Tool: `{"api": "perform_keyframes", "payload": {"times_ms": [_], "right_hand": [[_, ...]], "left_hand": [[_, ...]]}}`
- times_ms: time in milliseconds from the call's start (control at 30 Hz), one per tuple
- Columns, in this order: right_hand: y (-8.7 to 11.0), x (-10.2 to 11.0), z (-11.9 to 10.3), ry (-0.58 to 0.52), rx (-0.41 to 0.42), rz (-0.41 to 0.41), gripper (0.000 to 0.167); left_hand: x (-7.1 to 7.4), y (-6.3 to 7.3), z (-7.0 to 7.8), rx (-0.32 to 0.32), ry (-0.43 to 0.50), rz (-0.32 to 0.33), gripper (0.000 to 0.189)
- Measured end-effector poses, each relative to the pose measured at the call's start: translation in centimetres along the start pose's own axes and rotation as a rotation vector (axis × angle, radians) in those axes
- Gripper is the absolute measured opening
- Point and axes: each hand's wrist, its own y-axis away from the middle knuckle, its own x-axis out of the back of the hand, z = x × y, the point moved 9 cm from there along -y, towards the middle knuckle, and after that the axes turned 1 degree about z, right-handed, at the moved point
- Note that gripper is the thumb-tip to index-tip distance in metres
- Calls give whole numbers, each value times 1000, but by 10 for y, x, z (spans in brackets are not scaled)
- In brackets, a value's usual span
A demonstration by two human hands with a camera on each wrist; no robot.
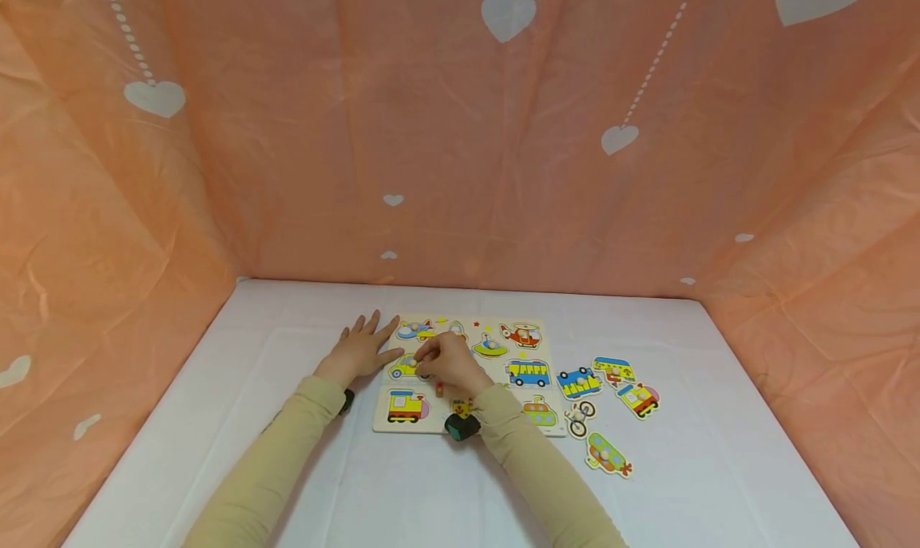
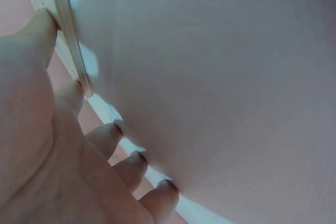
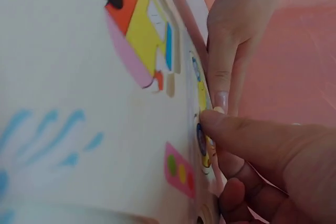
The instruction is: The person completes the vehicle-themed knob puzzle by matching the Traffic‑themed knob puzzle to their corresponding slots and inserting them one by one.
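My right hand (image 1: 453,362) reaches over the left part of a wooden knob puzzle board (image 1: 379,422). Its thumb and fingers pinch the small knob of a yellow car piece (image 1: 402,368), which lies at the car picture on the board; the right wrist view shows the thumb right at the knob (image 3: 218,110). My left hand (image 1: 352,353) lies spread at the board's left edge. In the left wrist view its thumb and index finger touch the board's side (image 2: 74,45), while the other fingertips rest on the white table.
Right of the board lie loose pieces: a blue bus (image 1: 575,385), a blue-and-yellow vehicle (image 1: 614,367), a train (image 1: 638,402), a bicycle (image 1: 579,420) and a green submarine (image 1: 608,455). A helicopter (image 1: 528,337) and a flying saucer (image 1: 490,347) sit on the board. Orange curtains (image 1: 431,133) enclose the table.
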Motion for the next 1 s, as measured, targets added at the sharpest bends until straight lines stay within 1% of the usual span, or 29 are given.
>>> {"api": "perform_keyframes", "payload": {"times_ms": [233,500,600,667,733,867,1000], "right_hand": [[-1,2,-4,57,33,-7,9],[5,6,-10,105,70,-92,16],[9,12,-9,49,42,-110,18],[11,18,-8,12,41,-118,19],[12,23,-9,11,64,-121,20],[13,34,-12,93,150,-113,21],[18,44,-13,130,171,-106,23]], "left_hand": [[0,-1,-1,4,10,-2,71],[-3,-2,-3,7,35,-16,72],[-3,-3,-3,-3,38,-9,72],[-3,-4,-3,-3,34,-6,72],[-2,-4,-3,-3,30,-2,72],[-2,-3,-3,-1,31,-1,72],[-3,-3,-2,-3,37,-1,72]]}}
